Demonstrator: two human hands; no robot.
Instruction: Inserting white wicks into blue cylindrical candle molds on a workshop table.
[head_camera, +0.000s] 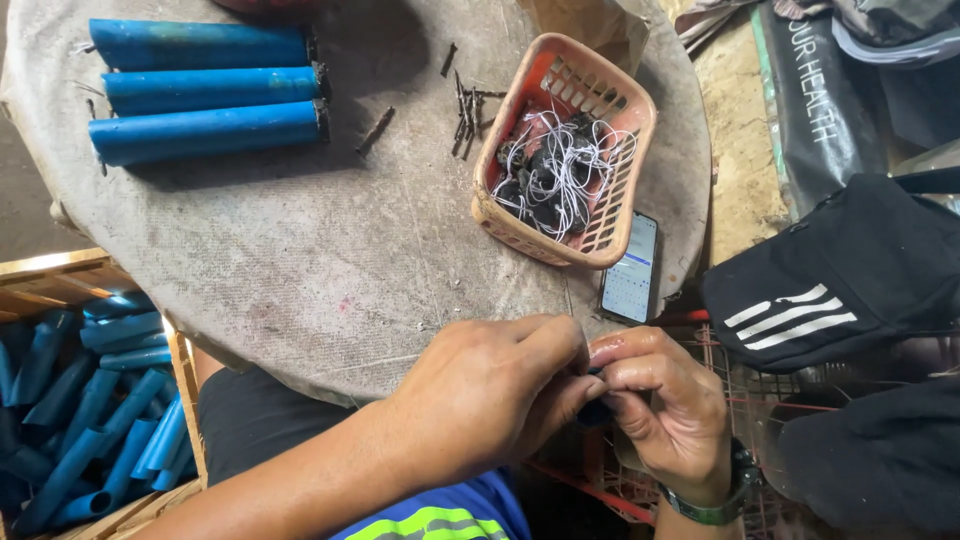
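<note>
Hands: left (480, 395) and right (665, 400) | grip: both pinch small dark piece (594, 375) between fingertips

The left hand (480, 395) is held knuckles up at the bottom of the view, its fingers curled in toward the right hand (660, 400). The fingertips of both are pressed together in a pinch. The left forearm is extended in from lower left; the right wrist is bent.

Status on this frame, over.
Both hands, left and right, pinch one small dark piece. Basket, tubes untouched. Nothing in the way.
</note>
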